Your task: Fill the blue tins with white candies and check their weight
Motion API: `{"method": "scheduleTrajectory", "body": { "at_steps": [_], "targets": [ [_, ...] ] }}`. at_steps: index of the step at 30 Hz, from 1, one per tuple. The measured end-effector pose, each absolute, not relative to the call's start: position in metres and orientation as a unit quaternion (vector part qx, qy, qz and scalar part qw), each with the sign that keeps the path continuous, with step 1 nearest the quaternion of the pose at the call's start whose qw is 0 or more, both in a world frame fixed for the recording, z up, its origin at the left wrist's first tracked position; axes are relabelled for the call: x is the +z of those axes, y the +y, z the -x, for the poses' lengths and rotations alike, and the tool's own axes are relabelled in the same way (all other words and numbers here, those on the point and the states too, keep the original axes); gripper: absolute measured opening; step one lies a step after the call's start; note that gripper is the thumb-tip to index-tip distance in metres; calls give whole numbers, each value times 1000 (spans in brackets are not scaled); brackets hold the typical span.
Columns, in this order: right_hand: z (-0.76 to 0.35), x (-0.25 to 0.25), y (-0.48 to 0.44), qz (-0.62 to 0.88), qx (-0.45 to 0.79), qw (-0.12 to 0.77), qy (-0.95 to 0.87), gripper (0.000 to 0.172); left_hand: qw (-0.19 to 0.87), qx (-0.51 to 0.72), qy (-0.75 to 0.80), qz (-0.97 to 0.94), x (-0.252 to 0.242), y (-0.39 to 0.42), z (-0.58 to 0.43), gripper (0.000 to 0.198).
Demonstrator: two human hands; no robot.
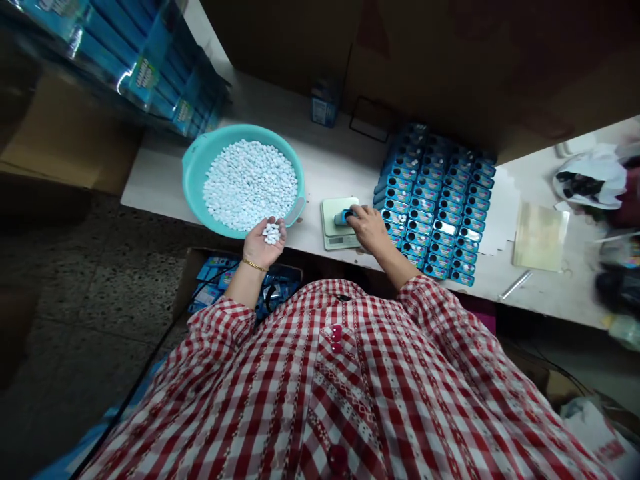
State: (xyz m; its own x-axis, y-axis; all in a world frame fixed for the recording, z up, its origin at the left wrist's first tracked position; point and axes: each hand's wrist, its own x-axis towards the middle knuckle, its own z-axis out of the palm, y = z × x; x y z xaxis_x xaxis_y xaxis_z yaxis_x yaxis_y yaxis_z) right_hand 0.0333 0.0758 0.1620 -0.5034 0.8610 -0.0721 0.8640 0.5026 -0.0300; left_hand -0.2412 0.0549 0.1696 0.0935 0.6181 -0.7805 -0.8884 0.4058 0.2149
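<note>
My left hand (264, 244) is cupped palm up at the near rim of a teal basin (194, 167), holding a small heap of white candies (271, 233). The basin is full of the same white pieces (249, 183). My right hand (369, 225) rests on a small blue box (343, 217) standing on a pale digital scale (334, 235), with the fingers closed round the box. To the right of the scale lies a block of several open blue boxes (435, 200) in rows.
The white table (325, 160) has its near edge by my body. Blue packaged stock (125, 60) sits at the far left, a single blue carton (324, 107) at the back, a yellowish pad (540, 235) and plastic bag (590, 177) at the right. A carton of blue packs (215, 273) lies below.
</note>
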Motion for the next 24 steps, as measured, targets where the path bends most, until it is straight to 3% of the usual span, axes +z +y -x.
{"method": "scheduleTrajectory", "body": {
  "at_steps": [6,16,24],
  "targets": [
    [-23,151,88,-478,-8,32,878,25,713,517,446,159,166,39,245,27],
    [-79,189,27,-571,-71,-106,811,31,631,600,473,132,174,94,278,32],
    [-90,147,-47,-598,-72,15,798,27,597,562,560,121,150,121,293,33]
  ]
}}
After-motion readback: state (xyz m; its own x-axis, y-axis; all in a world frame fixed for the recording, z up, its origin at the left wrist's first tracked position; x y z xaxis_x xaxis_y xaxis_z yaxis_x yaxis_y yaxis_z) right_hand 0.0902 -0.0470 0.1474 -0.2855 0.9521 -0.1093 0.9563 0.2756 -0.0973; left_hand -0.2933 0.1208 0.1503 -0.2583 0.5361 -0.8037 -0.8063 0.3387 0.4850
